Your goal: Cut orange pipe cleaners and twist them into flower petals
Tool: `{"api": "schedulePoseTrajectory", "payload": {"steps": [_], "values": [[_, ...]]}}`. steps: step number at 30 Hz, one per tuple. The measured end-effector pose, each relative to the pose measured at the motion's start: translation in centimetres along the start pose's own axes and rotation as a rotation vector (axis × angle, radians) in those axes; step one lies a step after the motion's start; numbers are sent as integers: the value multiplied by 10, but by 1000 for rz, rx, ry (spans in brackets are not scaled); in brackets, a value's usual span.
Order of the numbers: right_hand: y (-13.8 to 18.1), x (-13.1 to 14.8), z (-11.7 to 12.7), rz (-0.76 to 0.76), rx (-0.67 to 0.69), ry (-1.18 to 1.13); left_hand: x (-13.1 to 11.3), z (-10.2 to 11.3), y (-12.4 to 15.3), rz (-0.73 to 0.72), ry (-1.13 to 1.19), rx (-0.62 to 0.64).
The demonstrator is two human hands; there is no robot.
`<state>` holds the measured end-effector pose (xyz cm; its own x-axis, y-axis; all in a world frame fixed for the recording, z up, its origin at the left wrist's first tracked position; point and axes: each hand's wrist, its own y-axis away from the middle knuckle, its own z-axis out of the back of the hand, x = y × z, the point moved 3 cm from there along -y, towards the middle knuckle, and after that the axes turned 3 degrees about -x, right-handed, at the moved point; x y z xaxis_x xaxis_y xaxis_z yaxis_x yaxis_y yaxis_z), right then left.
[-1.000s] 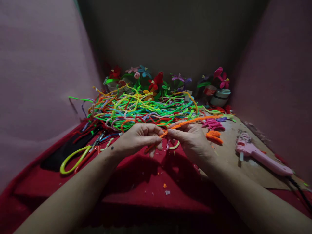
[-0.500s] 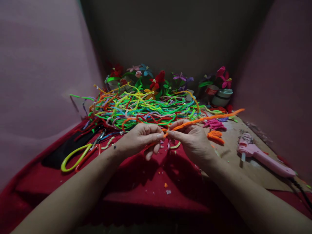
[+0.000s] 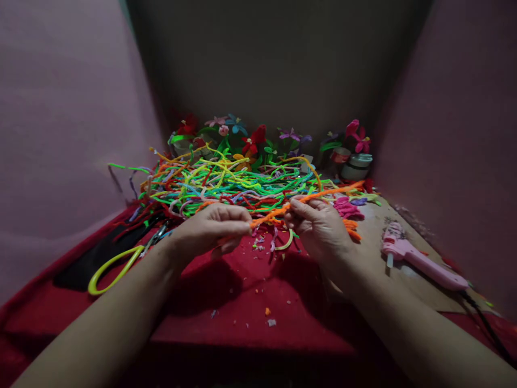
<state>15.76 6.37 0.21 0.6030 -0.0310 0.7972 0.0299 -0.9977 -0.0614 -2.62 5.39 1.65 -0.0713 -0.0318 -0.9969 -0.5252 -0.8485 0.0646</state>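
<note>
- The red tabletop [image 3: 250, 334] is sitting closest, and tiny scraps [image 3: 267, 311] are lying on it.
- At the left, scissors [image 3: 139, 250] with a yellow handle are resting near a flat black thing [image 3: 75, 272].
- At the right, a pink glue gun [image 3: 424, 262] is lying on a brown board [image 3: 371, 275], and its black cord [image 3: 484, 318] is running toward the near right.
- The left hand [image 3: 218, 229] is pinching an orange fuzzy stick [image 3: 269, 216], its thumb and fingers clamped on it.
- The right hand [image 3: 319, 223] is pinching the stick too, fingers clamped on it. The stick is stretching between both hands over the tabletop, and one end is poking out past the right hand.
- Just past that hand, orange loops [image 3: 352, 231] and pink loops [image 3: 345, 207] are lying together.
- Behind, a big messy pile of colorful fuzzy sticks [image 3: 238, 183] is spreading out.
- Farthest back, fuzzy flowers [image 3: 251, 143] and a pale jar [image 3: 356, 168] are standing by a dark wall [image 3: 274, 59].
</note>
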Motion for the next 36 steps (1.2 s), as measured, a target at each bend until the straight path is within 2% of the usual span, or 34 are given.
{"api": "schedulePoseTrajectory", "payload": {"steps": [2, 4, 7, 10, 12, 16, 21, 26, 28, 33, 36], "values": [[1, -4, -2, -84, -2, -50, 1, 1, -4, -117, 178, -40], [5, -9, -4, -140, -13, -93, 3, -6, -9, -186, 254, -76], [12, -16, -9, -138, 49, -125, 8, -24, -14, -223, 159, -145], [15, -20, -11, -123, 93, -91, 12, -31, -16, -274, 111, -298], [13, -20, -9, -129, 53, -99, 14, -28, -18, -294, 172, -355], [1, -10, -2, -80, -7, -188, 14, -16, -23, -286, 382, -371], [-9, 2, 7, -63, -83, -207, 12, -2, -22, -265, 507, -448], [-11, -2, 10, -49, -60, -170, 11, 7, -21, -292, 670, -537], [-10, -6, 8, -41, -21, -166, 9, 2, -20, -302, 653, -526], [-5, -10, 2, -39, 12, -161, 7, -17, -18, -321, 515, -388], [-5, -10, 0, -55, 16, -173, 7, -18, -18, -348, 471, -358]]}}
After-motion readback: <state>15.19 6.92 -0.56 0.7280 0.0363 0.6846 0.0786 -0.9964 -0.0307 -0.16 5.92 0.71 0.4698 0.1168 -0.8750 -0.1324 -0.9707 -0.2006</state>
